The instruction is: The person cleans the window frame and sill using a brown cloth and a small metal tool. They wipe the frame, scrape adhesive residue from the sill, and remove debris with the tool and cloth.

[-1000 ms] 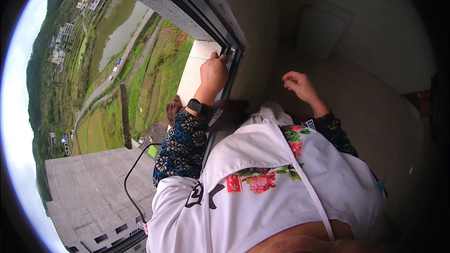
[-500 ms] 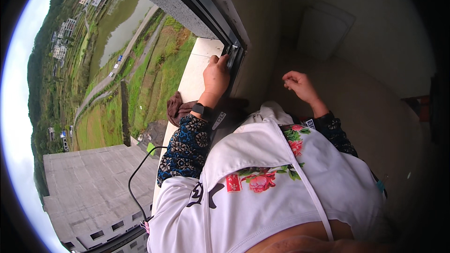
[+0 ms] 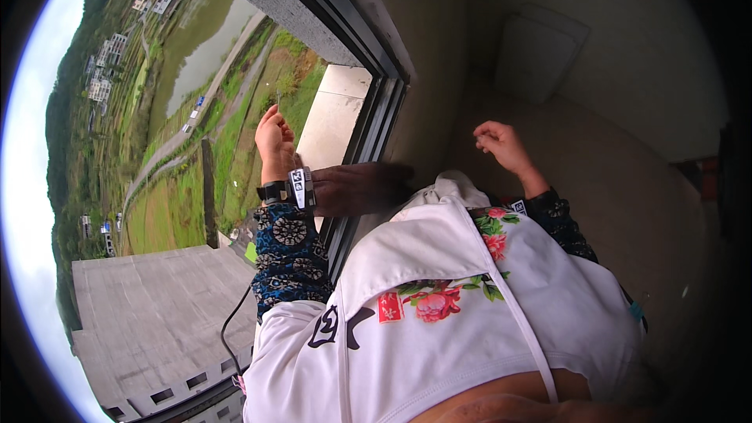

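Observation:
My left hand (image 3: 274, 141) is held out past the outer edge of the pale tiled sill (image 3: 333, 110). Its fingers are pinched together, and what they hold, if anything, is too small to make out. Below its wrist, a dark brown cloth (image 3: 352, 188) lies across the sill and the dark window frame track (image 3: 377, 121). Over the dim floor on the inner side, my right hand (image 3: 505, 145) hangs in the air with its fingers curled in toward the thumb. Whether anything is between those fingertips cannot be seen. It touches nothing around it.
A grey stone wall edge (image 3: 309, 43) bounds the window opening at the top. Outside lies a long drop to fields, a road, a pond and a concrete building (image 3: 157, 305). A black cable (image 3: 227, 325) hangs by my left side. Pale panels (image 3: 540, 51) lean indoors.
My left hand has left the window track and swung left, out beyond the sill. More of the track and the brown cloth now shows. My right hand has hardly moved.

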The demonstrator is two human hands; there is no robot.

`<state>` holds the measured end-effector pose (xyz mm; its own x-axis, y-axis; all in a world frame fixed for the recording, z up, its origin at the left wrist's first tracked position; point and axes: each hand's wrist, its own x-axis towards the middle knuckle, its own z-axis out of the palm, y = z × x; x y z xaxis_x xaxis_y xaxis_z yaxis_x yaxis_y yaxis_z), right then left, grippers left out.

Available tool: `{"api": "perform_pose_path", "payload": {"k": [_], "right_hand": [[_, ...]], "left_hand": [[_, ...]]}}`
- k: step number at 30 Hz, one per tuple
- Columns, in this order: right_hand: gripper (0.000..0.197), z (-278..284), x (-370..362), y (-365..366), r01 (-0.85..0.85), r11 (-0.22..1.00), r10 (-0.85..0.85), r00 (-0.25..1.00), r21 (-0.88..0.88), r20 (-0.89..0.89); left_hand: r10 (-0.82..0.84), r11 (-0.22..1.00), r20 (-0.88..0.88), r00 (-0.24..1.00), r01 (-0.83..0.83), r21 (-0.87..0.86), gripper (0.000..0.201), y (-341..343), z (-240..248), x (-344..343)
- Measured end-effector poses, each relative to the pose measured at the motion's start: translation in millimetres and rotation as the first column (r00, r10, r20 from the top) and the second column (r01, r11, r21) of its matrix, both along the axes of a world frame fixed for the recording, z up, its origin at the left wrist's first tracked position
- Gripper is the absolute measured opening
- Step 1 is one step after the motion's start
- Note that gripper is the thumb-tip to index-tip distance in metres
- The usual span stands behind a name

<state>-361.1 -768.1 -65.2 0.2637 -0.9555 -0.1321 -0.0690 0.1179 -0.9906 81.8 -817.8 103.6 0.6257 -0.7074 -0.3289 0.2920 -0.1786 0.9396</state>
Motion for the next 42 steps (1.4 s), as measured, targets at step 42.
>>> {"api": "perform_pose_path", "payload": {"k": [42], "right_hand": [[0.014,23,11,17,-0.014,0.999,0.013,1.0,0.034,0.026]], "left_hand": [[-0.44,0.792,0.89,-0.122,0.414,0.449,0.024,0,-30,-101]]}}
